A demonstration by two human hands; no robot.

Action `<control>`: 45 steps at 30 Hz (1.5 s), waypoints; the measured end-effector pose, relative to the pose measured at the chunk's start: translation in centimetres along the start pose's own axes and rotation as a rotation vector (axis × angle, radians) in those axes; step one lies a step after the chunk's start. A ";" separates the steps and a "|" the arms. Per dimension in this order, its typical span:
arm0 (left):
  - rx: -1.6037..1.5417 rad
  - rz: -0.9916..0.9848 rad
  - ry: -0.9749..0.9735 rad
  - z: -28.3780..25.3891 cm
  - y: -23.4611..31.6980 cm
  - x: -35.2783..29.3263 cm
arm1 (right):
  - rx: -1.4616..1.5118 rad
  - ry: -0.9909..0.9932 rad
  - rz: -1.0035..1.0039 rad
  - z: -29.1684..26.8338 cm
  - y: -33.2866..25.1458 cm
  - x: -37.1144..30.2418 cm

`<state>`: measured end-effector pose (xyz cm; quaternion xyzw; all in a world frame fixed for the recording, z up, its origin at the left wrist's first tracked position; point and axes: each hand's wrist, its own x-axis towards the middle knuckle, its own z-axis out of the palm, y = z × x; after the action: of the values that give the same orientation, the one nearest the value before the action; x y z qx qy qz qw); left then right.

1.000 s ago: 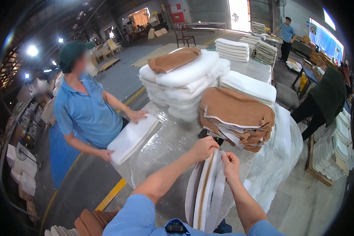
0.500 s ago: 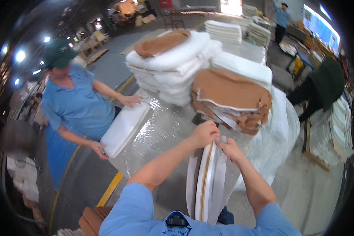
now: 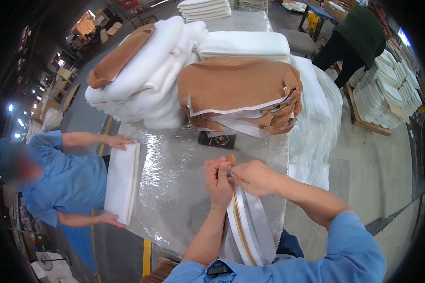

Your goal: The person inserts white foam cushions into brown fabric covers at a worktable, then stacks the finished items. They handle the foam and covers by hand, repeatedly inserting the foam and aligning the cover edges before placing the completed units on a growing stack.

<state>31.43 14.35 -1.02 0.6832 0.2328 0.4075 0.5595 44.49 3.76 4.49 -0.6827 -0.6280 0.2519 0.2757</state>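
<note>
**Careful: two pinches on one narrow end**

Right now your left hand [image 3: 218,181] and right hand [image 3: 252,177] meet at the top end of the white-and-tan cover [image 3: 246,226], which runs from your fingertips down toward your chest over the near edge of the table [image 3: 184,188]. Both sets of fingers are curled and pressed together, pinching that end; the thumbs sit close, nearly touching. Your grip is all on one small spot, so if either pinch slackens, the long loose part can likely slide off the slick plastic wrap [image 3: 174,165] and drop at your feet. Pulling unevenly could twist the tan edge out of line.

Clear film covers the tabletop and looks slippery. A small dark device [image 3: 217,140] lies just beyond your hands, below the tan cover stack [image 3: 238,92]; white cushion pads [image 3: 146,70] pile up to its left. Across the corner, a co-worker holds a white foam slab [image 3: 123,181]. Pallets of white pads [image 3: 387,101] stand right, on bare concrete.
</note>
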 end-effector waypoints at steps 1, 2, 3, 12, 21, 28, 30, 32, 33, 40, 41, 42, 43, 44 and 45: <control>-0.007 0.002 0.006 -0.1 0.1 -0.2 | -0.003 -0.013 -0.022 -0.1 0.0 0.0; -0.025 -0.002 0.012 -0.4 0.1 -0.4 | -0.008 -0.028 -0.055 -0.1 -0.1 0.3; -0.043 -0.007 0.019 -0.7 0.1 -0.6 | -0.013 -0.044 -0.089 0.0 -0.3 0.5; -0.066 -0.030 0.144 -2.9 1.4 -1.4 | 0.156 -0.086 -0.225 0.9 -1.5 1.2; 0.078 -0.085 0.142 -4.1 2.0 -1.8 | 0.943 0.441 -0.084 6.5 2.5 7.9; -0.457 -0.427 0.111 -6.0 -0.4 1.0 | 1.540 0.397 0.094 6.3 4.6 10.5; -0.604 -0.454 0.038 -5.8 -0.7 5.5 | 1.575 0.463 0.160 5.7 5.7 10.4; -0.469 -0.501 0.030 -5.5 -2.3 9.4 | 1.551 0.525 0.258 6.1 5.3 10.7; -0.403 -0.495 -0.031 -5.0 -2.8 11.1 | 1.511 0.544 0.289 6.4 5.1 11.0; -0.188 -0.483 -0.276 0.1 -4.4 13.7 | 1.354 0.649 0.321 5.5 3.6 11.9; -0.211 -0.500 -0.302 0.6 -4.5 13.3 | 1.344 0.662 0.292 5.8 3.9 11.9; -0.141 -0.436 -0.307 0.9 -4.5 13.0 | 1.334 0.672 0.263 6.1 4.1 12.1; -0.158 -0.417 -0.310 1.1 -4.5 12.6 | 1.323 0.679 0.234 6.4 4.3 12.2; -0.171 -0.397 -0.302 0.9 -4.4 12.3 | 1.283 0.709 0.178 5.6 3.5 11.9; -0.183 -0.377 -0.292 0.7 -4.2 11.9 | 1.240 0.707 0.144 5.9 3.5 12.2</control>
<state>39.26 24.27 -1.51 0.6258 0.2348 0.2121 0.7129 43.97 16.04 -2.12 -0.4808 -0.1959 0.3437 0.7825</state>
